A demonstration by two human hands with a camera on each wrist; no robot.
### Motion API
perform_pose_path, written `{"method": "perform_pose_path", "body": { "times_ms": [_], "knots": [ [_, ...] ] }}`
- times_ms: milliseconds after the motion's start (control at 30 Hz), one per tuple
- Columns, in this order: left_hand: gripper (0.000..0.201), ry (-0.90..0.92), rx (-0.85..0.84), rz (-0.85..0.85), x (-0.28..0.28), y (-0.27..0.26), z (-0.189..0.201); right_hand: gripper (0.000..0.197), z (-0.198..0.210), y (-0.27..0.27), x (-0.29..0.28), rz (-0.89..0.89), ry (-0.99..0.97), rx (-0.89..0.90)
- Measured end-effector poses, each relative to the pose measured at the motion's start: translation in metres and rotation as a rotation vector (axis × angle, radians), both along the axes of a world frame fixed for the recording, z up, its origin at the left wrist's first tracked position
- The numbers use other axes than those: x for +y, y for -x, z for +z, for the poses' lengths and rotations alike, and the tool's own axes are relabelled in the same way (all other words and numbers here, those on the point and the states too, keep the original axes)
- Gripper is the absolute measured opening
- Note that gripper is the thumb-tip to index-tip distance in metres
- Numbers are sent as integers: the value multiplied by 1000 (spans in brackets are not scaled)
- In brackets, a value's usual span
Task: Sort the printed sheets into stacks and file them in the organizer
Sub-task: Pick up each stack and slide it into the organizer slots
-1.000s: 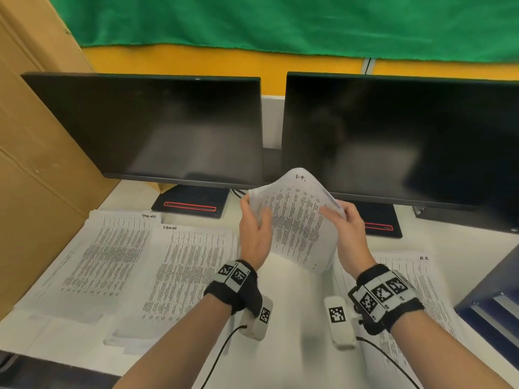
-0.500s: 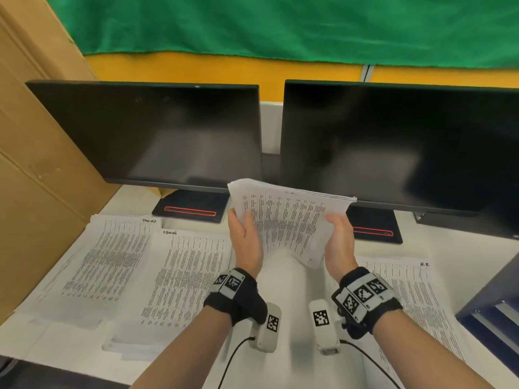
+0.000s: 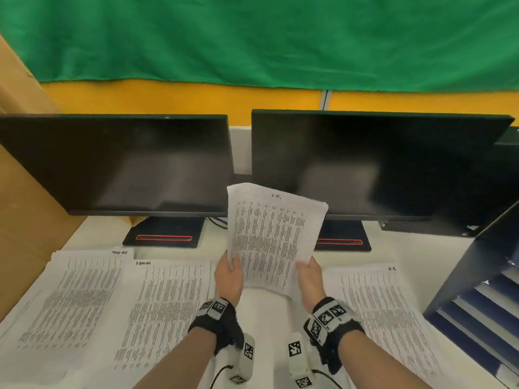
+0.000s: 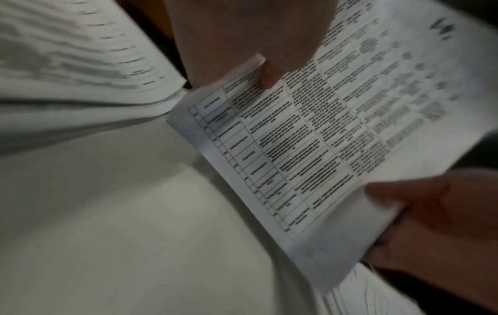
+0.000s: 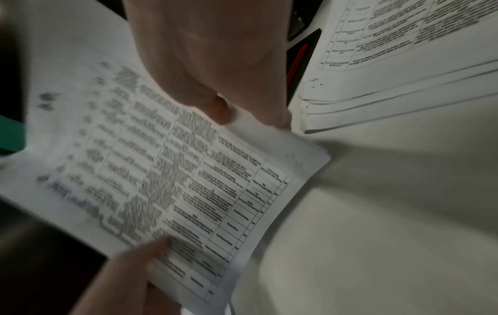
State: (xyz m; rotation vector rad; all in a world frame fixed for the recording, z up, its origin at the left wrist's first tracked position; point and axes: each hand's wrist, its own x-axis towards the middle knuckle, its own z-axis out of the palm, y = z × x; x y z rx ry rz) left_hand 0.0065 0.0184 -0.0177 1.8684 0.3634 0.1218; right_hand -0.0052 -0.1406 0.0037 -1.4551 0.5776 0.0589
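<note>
I hold a stack of printed sheets (image 3: 269,234) upright above the middle of the white desk (image 3: 264,313), its top leaning toward the monitors. My left hand (image 3: 229,272) grips the stack's lower left edge, thumb on the printed face. My right hand (image 3: 309,272) grips the lower right corner. The left wrist view shows the stack (image 4: 337,132) pinched by the left thumb (image 4: 269,76); the right wrist view shows the same stack (image 5: 167,174). Sorted piles lie flat: two on the left (image 3: 70,310) (image 3: 165,313), one on the right (image 3: 384,318). The dark blue organizer (image 3: 483,287) stands at the far right.
Two dark monitors (image 3: 118,164) (image 3: 376,167) stand behind the stacks on black bases with red lines (image 3: 165,234). A cardboard wall (image 3: 25,209) borders the desk's left side. A green cloth (image 3: 252,37) hangs behind.
The stack was bent and turned between my hands, then squared up; it now stands taller and upright, with both hands lower on its bottom corners.
</note>
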Motion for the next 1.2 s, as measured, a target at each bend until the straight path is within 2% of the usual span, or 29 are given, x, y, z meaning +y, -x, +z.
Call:
{"method": "perform_pose_path", "body": {
  "times_ms": [67,133,200,367,467,600,700,833,1033,1200],
  "knots": [
    [20,-117,-88,-74,-6,2,5,42,4,13,-6,-103,43,-22],
    [18,-143,-139,-208,-21,15,15,45,10,36,-16,-235,68,-39],
    [18,-129,-174,-404,-40,29,25,46,18,65,-30,-370,110,-63],
    [24,-233,-179,-862,-99,63,26,41,39,150,-66,-609,184,-46],
    [33,-224,-114,-1062,-131,85,20,41,28,196,-94,-729,235,66],
    [48,-173,102,-1257,-168,119,4,44,-13,249,-131,-793,271,265],
    [51,-124,242,-1327,-190,144,-5,33,-36,282,-159,-823,277,357],
    [47,-46,289,-1357,-220,160,1,29,-56,309,-198,-855,245,395],
    [42,13,371,-1345,-260,157,15,10,-66,309,-262,-832,55,457],
    [36,157,561,-1295,-274,155,18,10,-45,294,-302,-834,120,376]
  ]
}}
